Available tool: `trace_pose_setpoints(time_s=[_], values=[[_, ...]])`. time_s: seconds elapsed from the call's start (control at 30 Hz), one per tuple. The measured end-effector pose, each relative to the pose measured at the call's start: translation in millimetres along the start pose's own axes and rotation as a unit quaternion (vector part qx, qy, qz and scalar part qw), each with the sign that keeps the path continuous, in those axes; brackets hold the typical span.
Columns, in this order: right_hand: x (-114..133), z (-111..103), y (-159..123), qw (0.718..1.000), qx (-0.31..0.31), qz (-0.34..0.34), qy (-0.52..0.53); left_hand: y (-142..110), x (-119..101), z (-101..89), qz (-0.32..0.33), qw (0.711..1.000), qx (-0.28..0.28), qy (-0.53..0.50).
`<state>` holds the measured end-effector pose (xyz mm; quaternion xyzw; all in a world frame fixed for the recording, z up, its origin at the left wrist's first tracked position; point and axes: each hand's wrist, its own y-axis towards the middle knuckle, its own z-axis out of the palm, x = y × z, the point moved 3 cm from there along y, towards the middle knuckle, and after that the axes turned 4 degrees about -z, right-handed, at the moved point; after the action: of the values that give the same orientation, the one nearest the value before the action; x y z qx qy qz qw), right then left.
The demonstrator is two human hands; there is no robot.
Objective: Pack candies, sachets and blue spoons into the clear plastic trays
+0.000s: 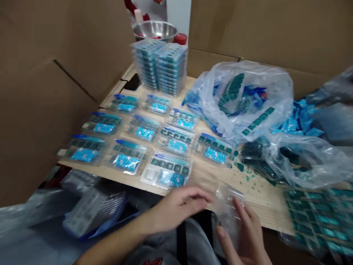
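Observation:
My right hand (242,235) holds an empty-looking clear plastic blister tray (227,209) upright at the table's front edge. My left hand (179,208) reaches across from the left, its blurred fingertips at the tray's edge. Just beyond them lie several clear blister packs (167,171) in rows on the light wooden table (248,200), each with dark green square pieces and a blue patterned card. Small green fragments (246,176) are scattered right of the rows. Behind them, a clear plastic bag (242,99) holds green strips and blue pieces.
Two tall stacks of blister packs (160,66) stand at the table's back, before a steel bowl (155,30) and a red lid (180,38). Cardboard walls (63,92) flank the table. A green gridded sheet (317,219) lies at front right; stacked trays (93,209) sit below left.

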<state>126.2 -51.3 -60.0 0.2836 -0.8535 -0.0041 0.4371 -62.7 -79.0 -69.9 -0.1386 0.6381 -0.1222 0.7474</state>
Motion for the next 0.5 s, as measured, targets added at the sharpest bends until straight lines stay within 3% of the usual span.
trace_pose_setpoints(time_s=[0.03,0.1,0.23,0.4,0.5], values=[[2,1,-1,1.000,-0.007,0.011,0.011,4,0,19.1,-0.023,0.997,0.049,-0.049],[4,1,-4,0.998,-0.034,0.044,0.030,13,0,40.9,-0.050,0.990,0.087,-0.101],[4,0,-10,0.990,-0.049,0.092,0.091,24,-1,47.8,-0.061,0.988,0.110,-0.094],[-7,0,-15,0.980,-0.073,0.122,0.140,17,-12,47.8,0.007,0.999,0.036,0.035],[-18,-9,-19,0.980,-0.096,0.132,0.116,15,-13,40.7,-0.007,0.997,-0.035,0.066]])
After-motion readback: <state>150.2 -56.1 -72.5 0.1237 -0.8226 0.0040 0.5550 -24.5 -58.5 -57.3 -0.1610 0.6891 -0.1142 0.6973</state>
